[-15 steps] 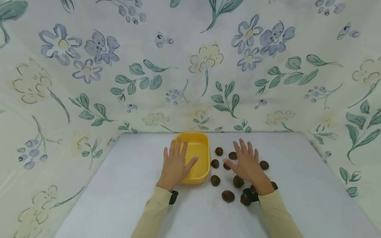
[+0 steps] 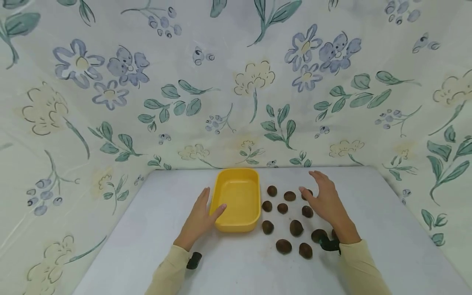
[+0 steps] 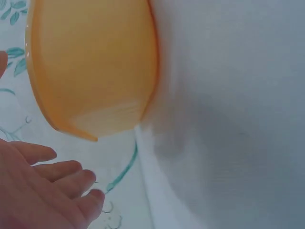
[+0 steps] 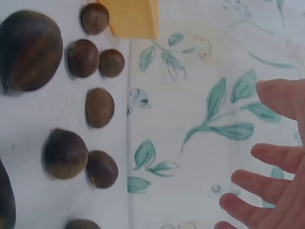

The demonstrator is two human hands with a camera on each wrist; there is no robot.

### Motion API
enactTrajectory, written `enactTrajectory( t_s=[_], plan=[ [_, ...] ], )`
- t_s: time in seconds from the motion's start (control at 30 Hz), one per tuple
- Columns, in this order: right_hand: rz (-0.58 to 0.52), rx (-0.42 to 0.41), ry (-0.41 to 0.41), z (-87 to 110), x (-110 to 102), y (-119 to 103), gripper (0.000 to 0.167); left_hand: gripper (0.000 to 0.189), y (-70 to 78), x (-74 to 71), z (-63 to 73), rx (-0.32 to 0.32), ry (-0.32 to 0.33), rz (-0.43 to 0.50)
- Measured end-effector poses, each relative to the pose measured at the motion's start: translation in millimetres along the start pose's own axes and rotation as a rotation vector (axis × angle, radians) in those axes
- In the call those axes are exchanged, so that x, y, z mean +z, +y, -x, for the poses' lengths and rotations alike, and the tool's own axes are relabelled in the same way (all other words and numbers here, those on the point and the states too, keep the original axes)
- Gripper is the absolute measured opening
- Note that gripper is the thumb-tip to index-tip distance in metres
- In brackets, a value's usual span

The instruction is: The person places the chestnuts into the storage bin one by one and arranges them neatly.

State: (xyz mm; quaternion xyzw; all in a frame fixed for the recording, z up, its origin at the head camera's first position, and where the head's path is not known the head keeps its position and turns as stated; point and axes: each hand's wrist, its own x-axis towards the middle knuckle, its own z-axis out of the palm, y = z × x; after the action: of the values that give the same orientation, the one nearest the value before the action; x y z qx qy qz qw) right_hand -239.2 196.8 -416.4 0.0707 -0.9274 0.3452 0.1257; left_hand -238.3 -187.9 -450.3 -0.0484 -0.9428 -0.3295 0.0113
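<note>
A yellow rectangular tub (image 2: 237, 226) stands on the white table with a bare inside. My left hand (image 2: 198, 221) is at the tub's left side, fingers extended and thumb over the rim in the head view; the left wrist view shows a gap between fingers (image 3: 76, 183) and tub wall (image 3: 95, 62). My right hand (image 2: 328, 203) hovers over the right part of the chestnuts, fingers loosely bent and holding nothing. Several brown chestnuts (image 2: 296, 228) lie spread right of the tub. One chestnut (image 2: 306, 195) is partly covered by the right thumb, another (image 2: 334, 234) by the right wrist.
The white table (image 2: 236, 270) ends at the back against a floral-patterned cloth (image 2: 221, 102), which also rises at both sides. A black wrist strap (image 2: 194, 260) shows on the left wrist and another strap (image 2: 329, 244) on the right.
My left hand has moved left and nearer, from over the tub to its side. My right hand has shifted right, uncovering chestnuts, and both hands have turned from palm-down to more sideways.
</note>
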Motion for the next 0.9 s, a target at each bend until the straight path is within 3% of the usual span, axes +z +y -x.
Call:
enactTrajectory(
  t_s=[0.17,0.47,0.7,0.9],
  plan=[
    [0.007,0.054,0.021,2.8,-8.8,10.1,0.065,0.110,-8.7,6.9,0.2,-0.077,-0.073,0.098],
    [0.017,0.085,0.023,1.2,-12.2,23.3,0.062,0.120,-19.9,13.5,-6.4,-0.058,-0.162,0.179],
    [0.003,0.147,0.017,0.1,-12.7,35.1,0.059,0.133,-21.6,11.5,-8.9,-0.006,-0.216,0.218],
    [0.009,0.216,-0.004,1.6,-15.3,52.7,0.058,0.132,-19.6,15.9,-17.3,0.128,-0.232,0.297]
  ],
)
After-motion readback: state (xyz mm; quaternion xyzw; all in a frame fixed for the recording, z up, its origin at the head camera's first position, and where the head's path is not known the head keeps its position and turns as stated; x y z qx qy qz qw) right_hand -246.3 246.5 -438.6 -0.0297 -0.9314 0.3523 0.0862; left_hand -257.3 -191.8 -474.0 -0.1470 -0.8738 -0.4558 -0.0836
